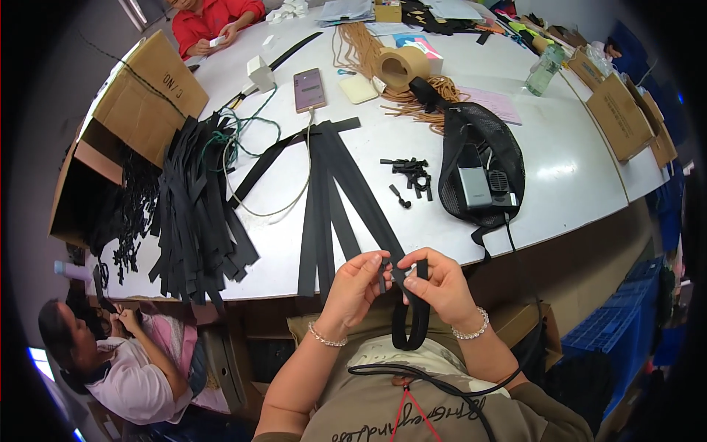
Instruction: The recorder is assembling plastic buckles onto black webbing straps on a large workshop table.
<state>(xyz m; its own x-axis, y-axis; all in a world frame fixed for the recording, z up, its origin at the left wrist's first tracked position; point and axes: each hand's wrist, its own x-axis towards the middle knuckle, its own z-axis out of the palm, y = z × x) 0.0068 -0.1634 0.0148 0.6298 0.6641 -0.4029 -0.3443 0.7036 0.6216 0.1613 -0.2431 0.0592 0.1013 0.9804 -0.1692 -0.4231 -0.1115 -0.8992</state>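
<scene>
Close together at the table's near edge, both my hands work on black webbing. My right hand (442,287) pinches a black strap (410,324) whose loop hangs down in front of my shirt. My left hand (361,286) has its fingers closed on a short black piece (383,274), too small to name surely. Long flat black straps (324,199) run from the middle of the table toward my hands. Beyond my right hand lies a small pile of black plastic fittings (412,175), with a single one nearer to me.
A thick bundle of black straps (199,214) hangs over the near left edge beside a cardboard box (158,103). A black mesh bag (482,147) holds electronic devices. Farther back are a phone (309,90), tape roll (402,68) and bottle (545,70). Two other people sit at the left.
</scene>
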